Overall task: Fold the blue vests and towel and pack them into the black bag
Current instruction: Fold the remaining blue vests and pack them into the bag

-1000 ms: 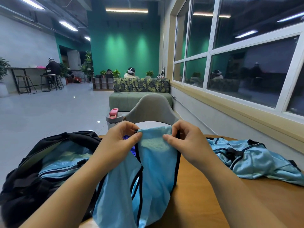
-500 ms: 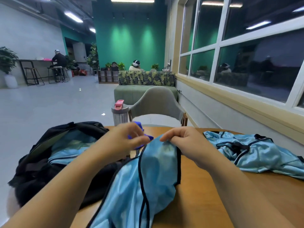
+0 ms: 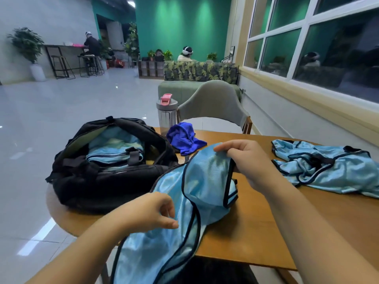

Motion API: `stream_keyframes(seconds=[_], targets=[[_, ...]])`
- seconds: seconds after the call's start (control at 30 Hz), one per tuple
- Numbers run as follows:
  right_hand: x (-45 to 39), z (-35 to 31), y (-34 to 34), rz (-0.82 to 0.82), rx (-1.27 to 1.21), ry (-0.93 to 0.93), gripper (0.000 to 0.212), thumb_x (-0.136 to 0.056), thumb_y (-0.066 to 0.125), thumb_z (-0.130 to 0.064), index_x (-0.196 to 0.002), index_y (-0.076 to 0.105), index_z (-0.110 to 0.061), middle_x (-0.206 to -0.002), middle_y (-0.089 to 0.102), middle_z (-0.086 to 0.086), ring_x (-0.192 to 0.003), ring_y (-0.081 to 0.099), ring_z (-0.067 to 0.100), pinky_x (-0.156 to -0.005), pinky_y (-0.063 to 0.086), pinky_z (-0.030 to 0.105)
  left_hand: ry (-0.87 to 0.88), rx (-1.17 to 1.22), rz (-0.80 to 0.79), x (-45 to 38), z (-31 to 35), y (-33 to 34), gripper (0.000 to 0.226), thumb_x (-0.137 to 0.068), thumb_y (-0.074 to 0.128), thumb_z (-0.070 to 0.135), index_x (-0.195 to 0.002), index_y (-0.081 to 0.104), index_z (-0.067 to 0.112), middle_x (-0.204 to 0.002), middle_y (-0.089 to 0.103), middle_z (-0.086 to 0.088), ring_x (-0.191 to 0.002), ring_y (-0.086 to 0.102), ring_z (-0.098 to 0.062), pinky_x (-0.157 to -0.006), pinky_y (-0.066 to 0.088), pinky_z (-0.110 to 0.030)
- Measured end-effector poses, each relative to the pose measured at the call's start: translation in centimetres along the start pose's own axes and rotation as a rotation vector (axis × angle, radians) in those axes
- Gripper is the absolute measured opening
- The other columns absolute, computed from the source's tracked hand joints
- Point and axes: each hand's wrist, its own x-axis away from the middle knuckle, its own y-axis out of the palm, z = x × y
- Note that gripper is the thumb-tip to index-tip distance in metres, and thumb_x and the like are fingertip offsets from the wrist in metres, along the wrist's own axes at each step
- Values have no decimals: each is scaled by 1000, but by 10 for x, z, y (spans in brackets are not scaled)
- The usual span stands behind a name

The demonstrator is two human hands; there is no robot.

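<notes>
Two hands are at work on one vest [image 3: 205, 181], which drapes from mid-table over the near edge and hangs down toward our lap. Our right hand [image 3: 246, 160] pinches the vest's far top edge, fingers curled over the black trim, lifting it clear of the table [image 3: 266, 232]. Our left hand [image 3: 149, 212] sits lower and nearer, fingers loosely curled with the tips touching the fabric; we cannot tell if it truly grips. The bag [image 3: 98, 173] stands open at the table's left edge, partly overhanging it, with folded blue vests already inside. Just beyond the held vest, between bag and chair [image 3: 213, 103], lies the towel [image 3: 184, 138], crumpled, next to a bottle [image 3: 166, 113] at the far edge. A second vest [image 3: 328, 169] lies rumpled at the right, well apart from our hands. Bare tabletop shows between the held vest and that vest, and along the near right edge. Open floor [image 3: 51, 119] spreads to the left of the table.
</notes>
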Motion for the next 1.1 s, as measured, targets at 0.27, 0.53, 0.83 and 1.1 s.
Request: stream_keyframes(seconds=[0.27, 0.53, 0.83, 1.1], targets=[[19, 38, 27, -254, 373, 94, 31, -92, 48, -8, -109, 71, -18, -63, 59, -9, -46, 42, 2, -49, 34, 14, 2, -260, -16, 5, -3, 52, 59, -58, 67, 75, -89, 41, 32, -93, 44, 16, -91, 42, -8, -78, 43, -27], [22, 86, 37, -363, 676, 71, 41, -92, 59, -33, -117, 61, -1, -121, 58, 16, -106, 58, 24, -90, 46, 36, 90, -134, -17, -24, 3, 53, 53, -84, 56, 60, -128, 48, 31, -115, 44, 13, -116, 40, -9, -101, 35, -27], [-3, 130, -8, -151, 854, 106, 31, -88, 65, -38, -102, 53, -14, -113, 48, 2, -93, 47, 14, -77, 37, 24, 144, -13, 37, -38, -2, 43, 40, -94, 49, 47, -133, 47, 37, -142, 42, 17, -127, 40, 0, -106, 33, -21], [-17, 142, -22, -60, 850, 136, 44, -88, 66, -40, -118, 54, -10, -121, 48, 4, -106, 51, 19, -82, 38, 23, 293, -17, 66, -22, -5, 55, 58, -60, 62, 78, -111, 50, 53, -132, 34, 34, -122, 32, 15, -100, 26, -7]])
